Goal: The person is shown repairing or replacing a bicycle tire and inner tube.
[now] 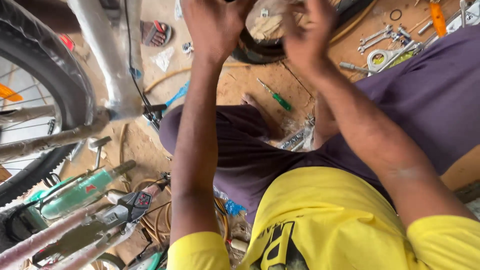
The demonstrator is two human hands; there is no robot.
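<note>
Both my arms reach up and forward over my lap. My left hand (215,25) shows its back, and its fingers run off the top edge of the view. My right hand (307,35) is raised beside it, blurred, with the thumb pointing toward the left hand. Between and behind the hands a black tyre (260,52) lies on the brown floor, with a pale crumpled piece (265,27) inside it. I cannot tell whether either hand holds anything. I wear a yellow shirt (320,220) and purple trousers (425,95).
A green-handled screwdriver (277,99) lies on the floor ahead. Several spanners (380,37) and an orange tool (438,17) lie at the top right. A plastic-wrapped bicycle frame (107,55) and wheel (47,95) stand left, more bicycle parts (75,195) below them.
</note>
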